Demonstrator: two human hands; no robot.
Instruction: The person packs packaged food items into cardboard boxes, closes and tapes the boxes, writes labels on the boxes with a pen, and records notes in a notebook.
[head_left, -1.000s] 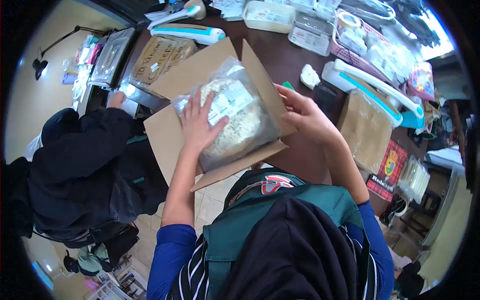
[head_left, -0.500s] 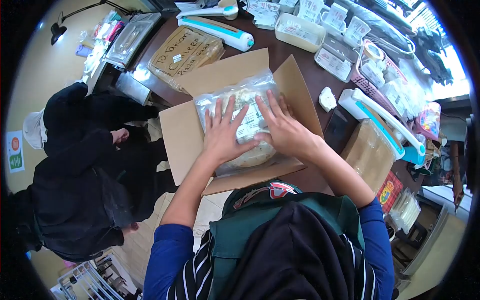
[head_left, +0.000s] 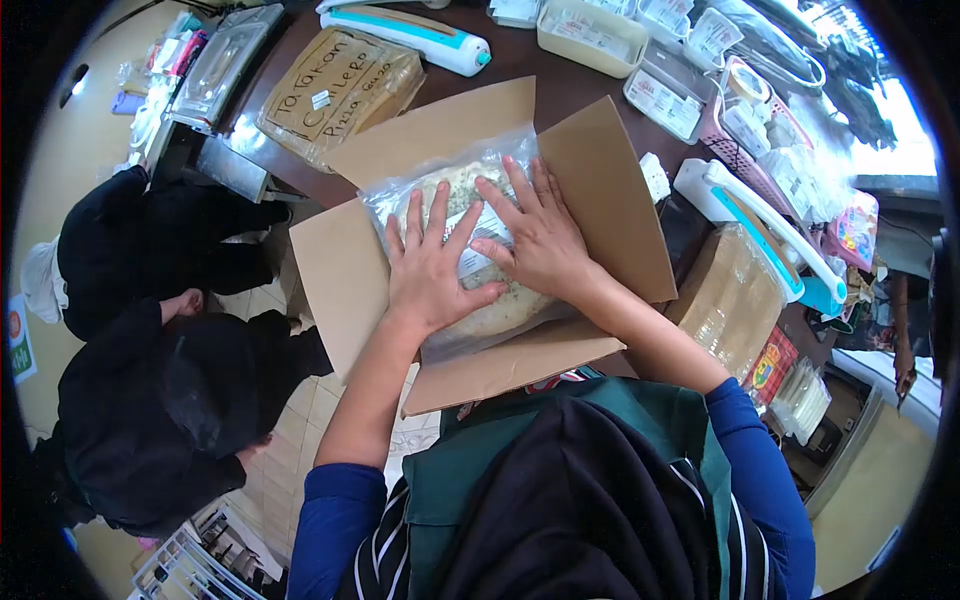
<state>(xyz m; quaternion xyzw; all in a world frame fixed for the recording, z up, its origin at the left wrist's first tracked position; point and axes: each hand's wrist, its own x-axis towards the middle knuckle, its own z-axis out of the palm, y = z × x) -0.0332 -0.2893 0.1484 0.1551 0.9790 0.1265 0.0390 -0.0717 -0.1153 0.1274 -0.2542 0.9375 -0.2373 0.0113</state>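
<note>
An open cardboard box [head_left: 340, 270] stands at the near edge of the dark table with its flaps folded outward. Inside lies a clear plastic bag [head_left: 378, 200] around a round, pale, speckled flatbread that looks like a pizza base [head_left: 505, 310]. A white printed label [head_left: 472, 262] shows on it, partly covered by my fingers. My left hand [head_left: 432, 268] rests flat on the left part of the bag, fingers spread. My right hand [head_left: 542, 228] lies on its right part, also with fingers spread. Neither hand grips anything.
A taped, hand-lettered package [head_left: 340, 95] lies behind the box to the left. Right of it are a white-and-teal sealer [head_left: 745, 225], a brown wrapped parcel [head_left: 725, 295] and a pink basket [head_left: 725, 145]. Two people in dark clothes [head_left: 160, 390] are at the left.
The view has shifted, and the box appears slightly lower and further left. Both hands stay spread on the bag, with their fingers shifted a little over the label.
</note>
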